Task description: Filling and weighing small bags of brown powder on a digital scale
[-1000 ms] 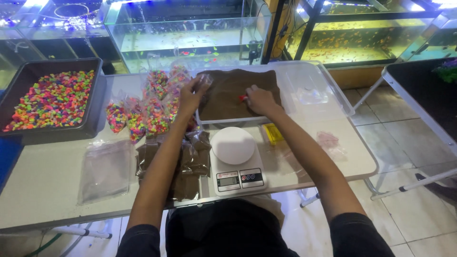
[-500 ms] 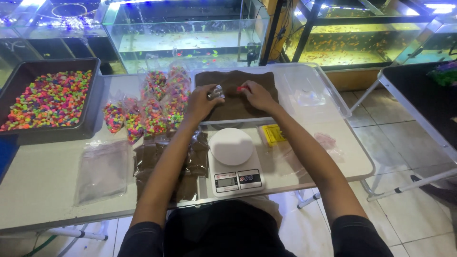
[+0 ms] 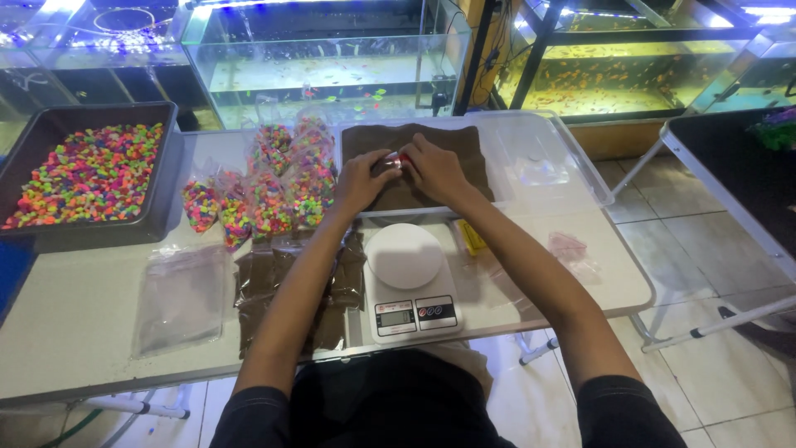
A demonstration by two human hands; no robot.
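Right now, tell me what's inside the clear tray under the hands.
The clear tray holds a bed of brown sand. The left hand and right hand cover its middle, pinching something small and red; what lies under them is hidden.

Your left hand [image 3: 362,178] and right hand [image 3: 433,168] hid most of the small red object [image 3: 403,158] at upper centre; the white kitchen scale's grey display [image 3: 395,317] was too small to read.

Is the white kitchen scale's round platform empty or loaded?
Empty: the white kitchen scale has a bare round platform; both hands are beyond it, over the clear tray of brown sand.
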